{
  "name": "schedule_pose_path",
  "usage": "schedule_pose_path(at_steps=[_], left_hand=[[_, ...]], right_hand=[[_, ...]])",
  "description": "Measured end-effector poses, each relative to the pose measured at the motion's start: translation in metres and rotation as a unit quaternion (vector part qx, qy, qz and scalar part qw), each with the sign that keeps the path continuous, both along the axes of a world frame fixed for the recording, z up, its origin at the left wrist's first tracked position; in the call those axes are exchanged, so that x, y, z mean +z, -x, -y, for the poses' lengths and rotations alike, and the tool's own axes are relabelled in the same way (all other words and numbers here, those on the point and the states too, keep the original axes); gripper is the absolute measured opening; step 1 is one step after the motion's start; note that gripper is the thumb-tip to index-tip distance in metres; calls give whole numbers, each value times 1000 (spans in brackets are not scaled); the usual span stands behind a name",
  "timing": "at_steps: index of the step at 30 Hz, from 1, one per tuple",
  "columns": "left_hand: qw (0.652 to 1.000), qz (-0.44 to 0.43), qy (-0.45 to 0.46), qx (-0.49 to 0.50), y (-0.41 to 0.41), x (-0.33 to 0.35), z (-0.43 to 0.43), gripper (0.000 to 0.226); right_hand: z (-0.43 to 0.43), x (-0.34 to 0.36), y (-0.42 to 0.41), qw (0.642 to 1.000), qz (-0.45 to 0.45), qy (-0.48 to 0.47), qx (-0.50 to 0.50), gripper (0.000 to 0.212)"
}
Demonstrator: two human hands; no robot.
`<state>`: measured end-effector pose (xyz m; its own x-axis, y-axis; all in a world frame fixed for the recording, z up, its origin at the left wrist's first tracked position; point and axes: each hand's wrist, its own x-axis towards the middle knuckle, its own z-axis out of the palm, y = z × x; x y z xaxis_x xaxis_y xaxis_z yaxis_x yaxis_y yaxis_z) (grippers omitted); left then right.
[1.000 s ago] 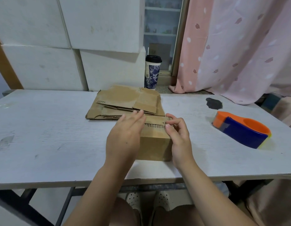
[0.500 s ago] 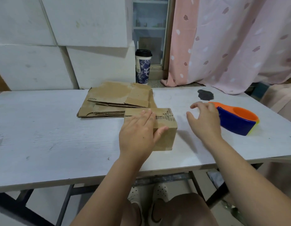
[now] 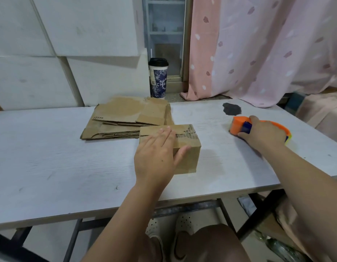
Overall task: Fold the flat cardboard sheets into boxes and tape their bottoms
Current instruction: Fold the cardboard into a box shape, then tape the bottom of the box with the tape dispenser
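A small folded cardboard box (image 3: 190, 148) stands near the middle of the white table (image 3: 50, 163), its flaps closed on top. My left hand (image 3: 156, 154) lies flat on those flaps with straight fingers, the thumb against the box's front face. Behind the box lies a stack of flat cardboard sheets (image 3: 126, 118). To the right, my right hand (image 3: 262, 134) grips the orange and blue tape dispenser (image 3: 239, 125), which rests on the table. The hand hides most of the dispenser's body.
A tall paper cup with a black lid (image 3: 158, 78) stands beyond the table's far edge. A dark stain (image 3: 231, 108) marks the table behind the dispenser. A pink curtain (image 3: 258, 44) hangs at the back right, and white panels cover the wall at the left.
My right hand left the box's flaps, moved right across the table and closed round the tape dispenser. My left hand stayed pressed on the box top.
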<state>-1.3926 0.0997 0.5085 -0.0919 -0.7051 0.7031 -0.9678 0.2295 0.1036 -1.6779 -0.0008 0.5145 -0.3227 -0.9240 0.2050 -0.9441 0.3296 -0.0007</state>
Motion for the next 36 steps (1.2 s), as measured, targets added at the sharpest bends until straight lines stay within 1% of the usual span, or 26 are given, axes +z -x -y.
schedule_pose_path(at_steps=[4, 7, 10, 13, 15, 16, 18, 20, 22, 24, 27, 29, 30, 31, 33, 36], left_hand=[[1000, -1, 7, -4, -1, -2, 1, 54], [1000, -4, 13, -6, 0, -2, 1, 55], [1000, 1, 7, -3, 0, -2, 0, 56], [1000, -3, 6, -10, -1, -1, 0, 54], [1000, -7, 8, -6, -1, -1, 0, 50], [1000, -8, 5, 0, -1, 0, 0, 47], [1000, -15, -15, 1, -1, 3, -2, 45], [997, -30, -63, -11, -1, 10, -5, 53], [994, -55, -98, -11, -2, 14, -4, 64], [991, -87, -104, -22, -3, 18, -2, 69], [979, -148, -121, -66, -2, 30, -2, 73], [966, -210, -123, -84, -2, 39, -3, 77], [962, -228, -116, -91, -2, 42, -2, 78], [963, -227, -107, -95, -2, 44, -1, 79], [970, -204, -92, -99, 0, 44, 2, 73], [970, -204, -90, -93, 5, 42, 6, 58]], right_hand=[[3, 11, -6, 996, 88, 18, 18, 31], [1, 27, -19, 976, 203, 56, 61, 20], [-7, 44, -32, 932, 336, 72, 114, 14], [-15, 55, -45, 866, 474, 70, 143, 6], [-21, 60, -54, 831, 525, 58, 175, 7], [-23, 63, -58, 821, 535, 54, 192, 8], [-27, 70, -65, 815, 535, 43, 219, 7], [-29, 79, -70, 820, 521, 26, 235, 8], [-32, 90, -76, 828, 502, 8, 248, 14], [-35, 99, -82, 829, 491, -4, 267, 18], [-41, 108, -93, 832, 475, -4, 288, 18], [-44, 110, -102, 842, 448, 5, 299, 16], [-44, 111, -106, 849, 432, 8, 304, 14], [-45, 111, -111, 857, 415, 9, 307, 13], [-46, 113, -119, 871, 379, 6, 312, 21], [-46, 113, -130, 895, 312, 9, 319, 47]])
